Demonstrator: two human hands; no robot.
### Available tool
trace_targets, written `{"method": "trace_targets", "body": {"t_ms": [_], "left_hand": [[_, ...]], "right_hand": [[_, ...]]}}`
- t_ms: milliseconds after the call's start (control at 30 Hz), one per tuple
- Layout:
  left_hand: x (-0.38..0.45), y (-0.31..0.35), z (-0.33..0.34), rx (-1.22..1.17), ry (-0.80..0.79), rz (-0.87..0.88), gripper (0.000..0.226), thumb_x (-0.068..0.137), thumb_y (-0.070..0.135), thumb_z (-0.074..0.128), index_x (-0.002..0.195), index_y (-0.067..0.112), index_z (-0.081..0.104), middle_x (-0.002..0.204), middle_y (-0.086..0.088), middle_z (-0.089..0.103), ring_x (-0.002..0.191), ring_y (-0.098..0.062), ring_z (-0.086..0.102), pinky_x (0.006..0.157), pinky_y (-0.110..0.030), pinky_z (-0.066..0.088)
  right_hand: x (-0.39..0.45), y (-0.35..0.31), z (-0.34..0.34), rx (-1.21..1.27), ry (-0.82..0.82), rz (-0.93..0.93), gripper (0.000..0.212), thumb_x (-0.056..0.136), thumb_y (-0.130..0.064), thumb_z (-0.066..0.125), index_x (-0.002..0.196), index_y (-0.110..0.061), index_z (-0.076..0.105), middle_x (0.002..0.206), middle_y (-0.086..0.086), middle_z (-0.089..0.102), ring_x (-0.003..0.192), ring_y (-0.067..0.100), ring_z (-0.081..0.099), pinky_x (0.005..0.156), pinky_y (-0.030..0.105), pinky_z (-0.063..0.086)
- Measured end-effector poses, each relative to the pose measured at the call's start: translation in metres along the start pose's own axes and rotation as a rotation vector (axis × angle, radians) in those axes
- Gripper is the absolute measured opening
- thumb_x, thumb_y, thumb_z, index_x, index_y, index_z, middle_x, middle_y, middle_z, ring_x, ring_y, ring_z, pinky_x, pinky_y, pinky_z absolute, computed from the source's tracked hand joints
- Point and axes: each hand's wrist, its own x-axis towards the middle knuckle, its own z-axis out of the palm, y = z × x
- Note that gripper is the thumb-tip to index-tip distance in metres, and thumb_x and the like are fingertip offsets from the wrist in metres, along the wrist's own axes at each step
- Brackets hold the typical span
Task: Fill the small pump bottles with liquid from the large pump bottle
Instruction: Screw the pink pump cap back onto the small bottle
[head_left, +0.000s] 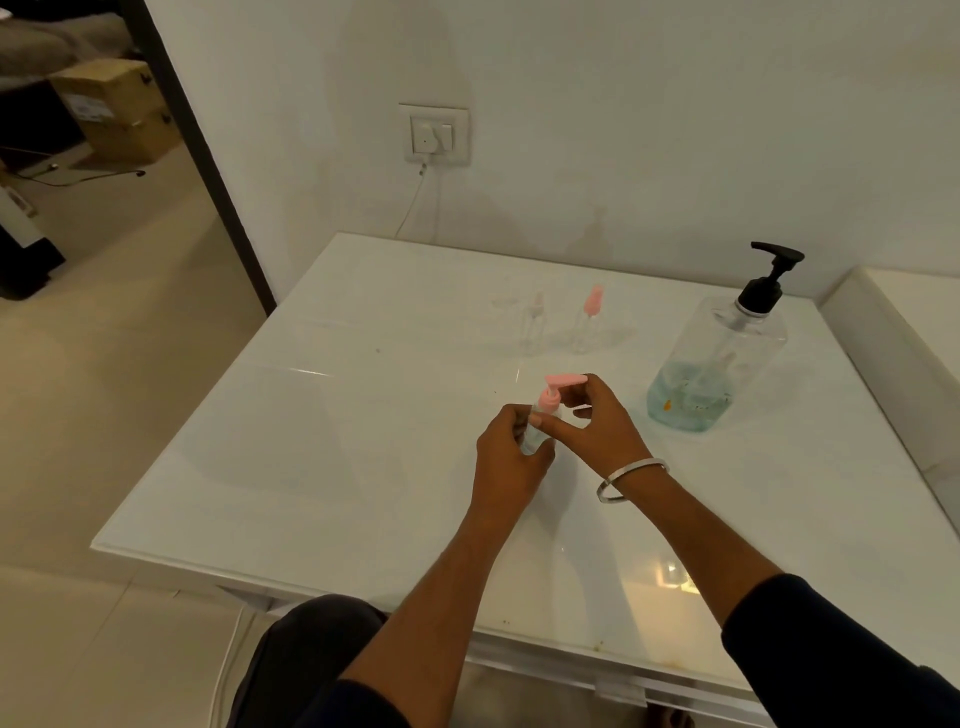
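Fingers of the left hand (511, 454) wrap the small pump bottle (540, 426) to steady it, while the right hand (597, 423) pinches its pink pump head (563, 382), likely turning it.

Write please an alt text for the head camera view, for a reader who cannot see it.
Over a white table, the left hand holds a small pump bottle with a pink pump, and the right hand pinches its pump head. A large pump bottle, partly full of bluish liquid, stands to the right; two more small bottles stand behind.
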Motion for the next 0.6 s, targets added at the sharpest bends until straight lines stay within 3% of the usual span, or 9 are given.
{"method": "trace_targets", "body": {"t_ms": [133, 300, 467, 600], "left_hand": [[0.001, 0.0, 0.0, 0.01, -0.001, -0.014, 0.026, 0.082, 0.022, 0.071, 0.104, 0.017, 0.058, 0.092, 0.014, 0.06, 0.076, 0.004, 0.057, 0.067, 0.002, 0.04], [0.001, 0.0, 0.0, 0.024, 0.001, -0.011, 0.028, 0.081, 0.019, 0.072, 0.105, 0.016, 0.057, 0.093, 0.015, 0.057, 0.076, 0.01, 0.054, 0.067, 0.004, 0.038], [0.001, -0.002, 0.001, 0.028, 0.002, 0.008, 0.028, 0.082, 0.021, 0.071, 0.106, 0.017, 0.058, 0.095, 0.014, 0.06, 0.079, 0.009, 0.056, 0.07, 0.002, 0.04], [0.002, -0.003, 0.001, 0.029, -0.001, 0.0, 0.032, 0.082, 0.025, 0.071, 0.11, 0.015, 0.058, 0.101, 0.008, 0.063, 0.086, -0.002, 0.058, 0.072, 0.001, 0.039]], "right_hand": [[-0.001, 0.0, -0.007, 0.04, -0.014, -0.06, 0.033, 0.079, -0.029, 0.07, 0.109, -0.031, 0.058, 0.11, -0.01, 0.063, 0.1, 0.007, 0.059, 0.084, 0.019, 0.047], [0.001, -0.002, 0.003, 0.034, 0.092, -0.003, 0.022, 0.077, -0.028, 0.072, 0.09, -0.02, 0.057, 0.084, -0.01, 0.061, 0.083, 0.01, 0.059, 0.075, 0.018, 0.046], [0.001, -0.001, 0.003, 0.02, -0.005, 0.032, 0.041, 0.072, -0.03, 0.076, 0.106, -0.02, 0.054, 0.104, -0.004, 0.059, 0.095, 0.01, 0.055, 0.078, 0.014, 0.041], [0.0, -0.002, -0.003, -0.026, 0.002, -0.064, 0.027, 0.079, -0.027, 0.069, 0.104, -0.029, 0.059, 0.103, -0.008, 0.062, 0.094, 0.004, 0.057, 0.079, 0.016, 0.043]]}}
